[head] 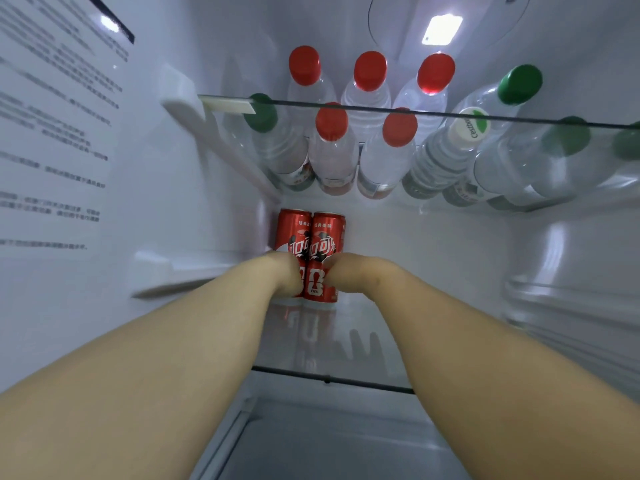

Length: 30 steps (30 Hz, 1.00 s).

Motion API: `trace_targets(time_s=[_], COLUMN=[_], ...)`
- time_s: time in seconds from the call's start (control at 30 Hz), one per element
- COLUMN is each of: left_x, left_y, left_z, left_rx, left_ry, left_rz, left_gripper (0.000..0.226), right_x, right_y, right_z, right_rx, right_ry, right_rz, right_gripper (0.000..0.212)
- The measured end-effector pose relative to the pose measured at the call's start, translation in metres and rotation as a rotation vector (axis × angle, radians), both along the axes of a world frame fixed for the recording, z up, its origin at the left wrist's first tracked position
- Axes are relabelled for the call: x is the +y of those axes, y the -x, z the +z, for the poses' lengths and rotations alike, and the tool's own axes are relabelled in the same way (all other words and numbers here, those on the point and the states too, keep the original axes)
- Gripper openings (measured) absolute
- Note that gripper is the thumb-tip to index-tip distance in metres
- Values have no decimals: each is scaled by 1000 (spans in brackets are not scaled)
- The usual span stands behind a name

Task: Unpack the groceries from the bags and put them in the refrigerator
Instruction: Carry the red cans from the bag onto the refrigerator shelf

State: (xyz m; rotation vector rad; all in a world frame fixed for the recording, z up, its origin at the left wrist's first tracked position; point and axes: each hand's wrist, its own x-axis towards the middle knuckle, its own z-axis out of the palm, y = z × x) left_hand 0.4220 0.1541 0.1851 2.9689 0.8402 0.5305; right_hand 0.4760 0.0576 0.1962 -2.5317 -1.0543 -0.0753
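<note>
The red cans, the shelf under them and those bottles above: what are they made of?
The red cans look like thin painted metal, probably aluminium: glossy printed skin, rimmed tops. The shelf seems clear glass: it mirrors the cans and shows the space below. The bottles look like clear plastic, with ribbed walls and coloured screw caps.

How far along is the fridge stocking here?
Done: water bottles stand on the upper shelf. In hand: the left hand and right hand hold two cola cans on the lower shelf. Left: unclear; no bags are in view.
</note>
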Motion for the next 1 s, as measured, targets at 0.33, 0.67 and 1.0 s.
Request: trace_targets(time_s=[0.33, 0.67, 1.0], left_x=[-18, -80, -128], left_y=[32, 107, 169], left_z=[-6, -39, -90], left_rx=[-255, -678, -900], left_ry=[55, -68, -114], left_rz=[-64, -118, -231], left_gripper=[21, 21, 20], right_x=[-20, -98, -148], right_y=[24, 99, 154], right_z=[-3, -29, -84], right_rx=[-29, -273, -362], right_ry=[-269, -441, -762], right_rz=[-39, -55, 108], right_gripper=[24, 28, 29])
